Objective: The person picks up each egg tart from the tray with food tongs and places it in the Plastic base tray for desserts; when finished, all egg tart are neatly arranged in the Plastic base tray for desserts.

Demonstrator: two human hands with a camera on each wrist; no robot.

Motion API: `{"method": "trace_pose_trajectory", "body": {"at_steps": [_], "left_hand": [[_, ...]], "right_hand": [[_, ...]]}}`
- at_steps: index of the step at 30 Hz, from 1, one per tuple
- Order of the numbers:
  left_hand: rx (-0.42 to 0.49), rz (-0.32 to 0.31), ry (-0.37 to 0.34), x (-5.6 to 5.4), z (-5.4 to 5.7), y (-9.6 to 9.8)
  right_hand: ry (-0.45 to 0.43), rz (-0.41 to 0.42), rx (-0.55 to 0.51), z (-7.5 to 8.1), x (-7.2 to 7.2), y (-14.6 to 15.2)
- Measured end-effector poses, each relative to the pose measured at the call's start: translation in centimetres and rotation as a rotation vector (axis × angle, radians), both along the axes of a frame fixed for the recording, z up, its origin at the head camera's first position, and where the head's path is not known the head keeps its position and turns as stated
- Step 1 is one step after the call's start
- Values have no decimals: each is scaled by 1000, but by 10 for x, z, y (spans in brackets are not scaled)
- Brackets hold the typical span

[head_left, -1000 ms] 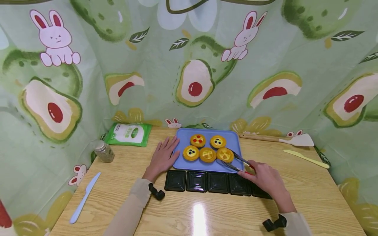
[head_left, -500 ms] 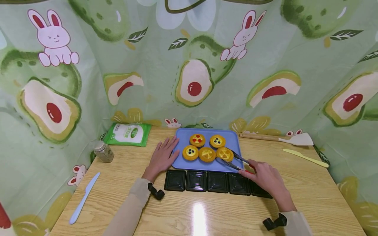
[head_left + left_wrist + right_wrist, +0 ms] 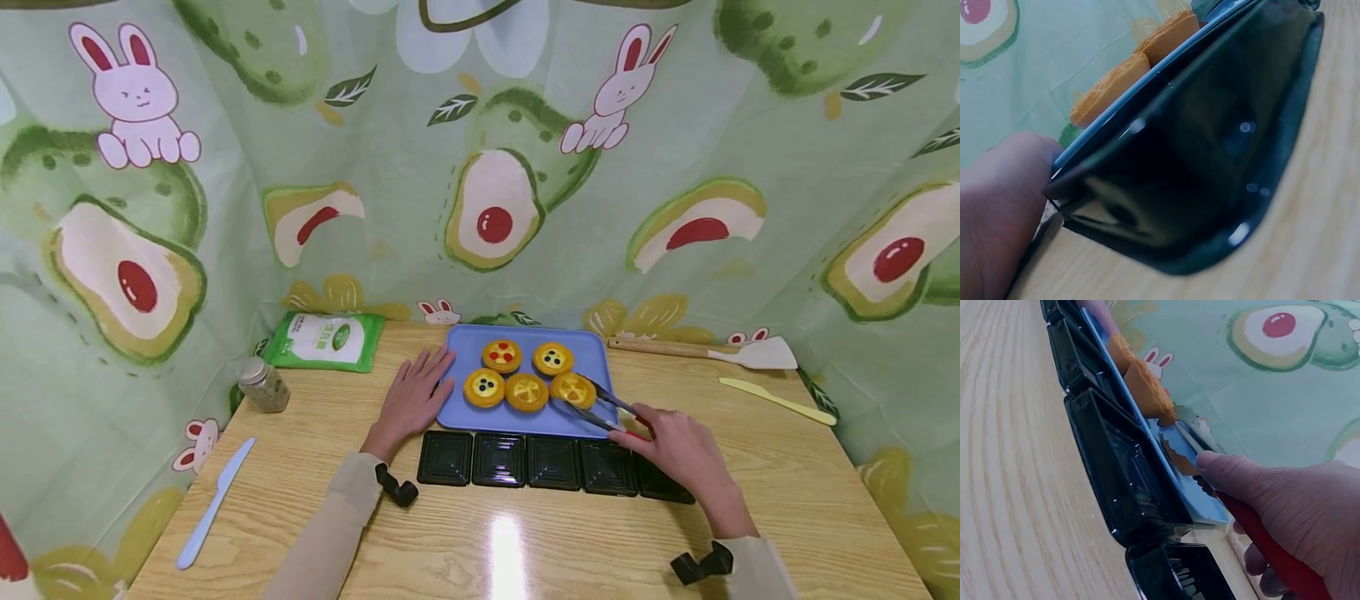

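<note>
My right hand (image 3: 678, 450) grips red-handled tongs (image 3: 626, 421), whose tips lie on either side of the front-right egg tart (image 3: 573, 389). In the right wrist view the tongs' scalloped heads (image 3: 1175, 447) flank that tart. Several tarts sit on a blue tray (image 3: 465, 340), among them one with red toppings (image 3: 502, 356) and one with dark berries (image 3: 483, 388). My left hand (image 3: 411, 396) lies flat with fingers spread at the tray's left edge, thumb on its rim. A row of square black plastic boxes (image 3: 499, 460) lines the tray's front side.
A green-and-white packet (image 3: 327, 342) and a glass jar (image 3: 265, 386) stand at back left. A blue knife (image 3: 216, 504) lies at left. On the right are a spatula (image 3: 753, 357) and a yellow knife (image 3: 780, 402). A printed curtain (image 3: 390, 167) closes the back.
The tongs and my right hand have shifted slightly right, and the tart between the tips has moved slightly right with them. My left hand stays in place.
</note>
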State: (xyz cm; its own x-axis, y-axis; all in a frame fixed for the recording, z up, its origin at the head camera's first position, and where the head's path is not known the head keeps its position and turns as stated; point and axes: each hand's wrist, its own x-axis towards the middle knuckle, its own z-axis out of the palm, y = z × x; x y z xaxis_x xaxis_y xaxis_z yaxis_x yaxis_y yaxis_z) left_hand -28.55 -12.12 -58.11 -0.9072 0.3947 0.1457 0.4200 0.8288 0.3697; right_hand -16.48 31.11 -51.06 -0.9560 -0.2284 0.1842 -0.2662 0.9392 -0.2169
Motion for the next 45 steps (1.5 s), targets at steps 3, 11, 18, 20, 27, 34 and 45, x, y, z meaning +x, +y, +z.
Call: {"method": "trace_pose_trajectory", "body": {"at_steps": [3, 11, 18, 20, 27, 34, 45], "left_hand": [[4, -1, 5, 0, 0, 1], [14, -6, 9, -1, -1, 2], [12, -7, 5, 0, -2, 2], [18, -9, 2, 0, -2, 1], [3, 9, -5, -2, -5, -1], [36, 7, -12, 0, -4, 1], [44, 2, 1, 0, -2, 2]], "right_hand": [[7, -2, 5, 2, 1, 0], [4, -7, 6, 7, 4, 1], [59, 5, -1, 15, 7, -4], [63, 6, 5, 18, 8, -7], [87, 46, 5, 28, 10, -23], [134, 136, -27, 29, 12, -36], [101, 178, -34, 32, 14, -57]]}}
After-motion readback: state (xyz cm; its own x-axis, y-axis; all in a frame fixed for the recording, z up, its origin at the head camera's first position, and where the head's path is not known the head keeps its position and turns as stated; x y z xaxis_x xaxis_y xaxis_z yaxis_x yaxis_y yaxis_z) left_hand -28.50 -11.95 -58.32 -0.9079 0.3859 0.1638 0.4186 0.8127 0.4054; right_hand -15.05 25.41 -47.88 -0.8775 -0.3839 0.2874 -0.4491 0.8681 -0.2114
